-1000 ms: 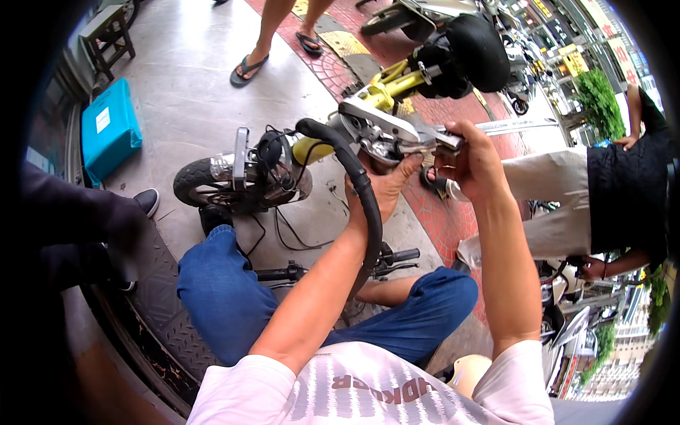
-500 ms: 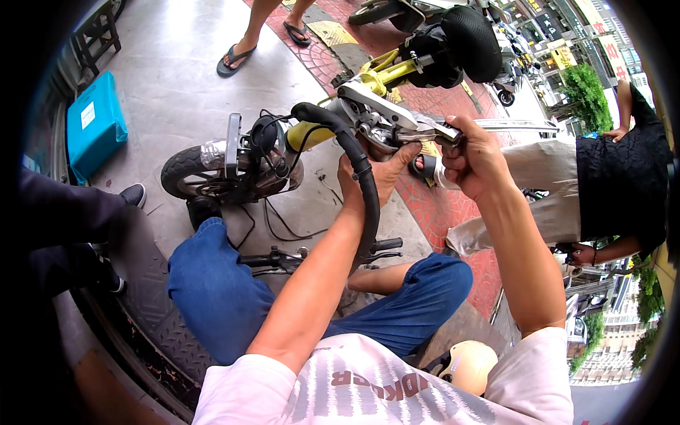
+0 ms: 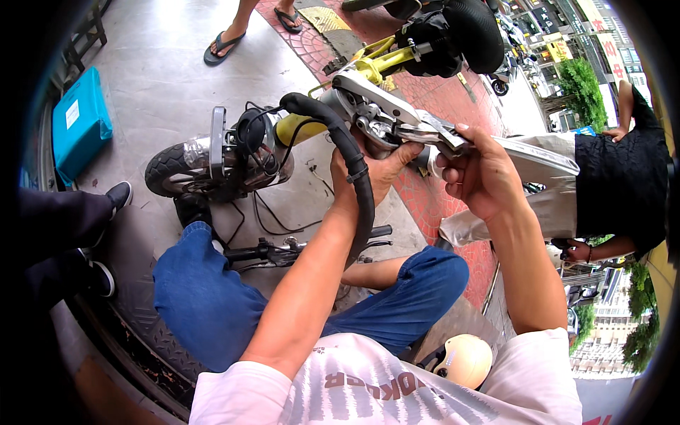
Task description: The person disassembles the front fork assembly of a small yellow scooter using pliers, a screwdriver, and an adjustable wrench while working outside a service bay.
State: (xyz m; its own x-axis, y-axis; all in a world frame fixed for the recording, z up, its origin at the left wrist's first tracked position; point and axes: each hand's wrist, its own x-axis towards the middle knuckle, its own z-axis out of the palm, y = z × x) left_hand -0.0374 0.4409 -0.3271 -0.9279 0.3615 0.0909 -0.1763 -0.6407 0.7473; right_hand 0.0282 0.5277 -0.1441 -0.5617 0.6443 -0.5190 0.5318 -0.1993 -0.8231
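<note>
The right hand (image 3: 490, 180) holds a silver wrench (image 3: 540, 156) near its head — this head is at the metal joint (image 3: 376, 129) beside the yellow frame (image 3: 294, 130). The left hand (image 3: 381, 173) curls around the joint — fingers partly hidden.

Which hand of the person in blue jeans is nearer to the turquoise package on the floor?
Left. The left hand, at the silver metal joint, is to the right of the turquoise package; the right hand is even farther right.

Grey flr (image 3: 152, 78) (shiny w/ daylight), red paving (image 3: 433, 202), yel strip (image 3: 324, 20), dark stool (image 3: 100, 32), green tree (image 3: 582, 91), pale bldg (image 3: 615, 329)
</note>
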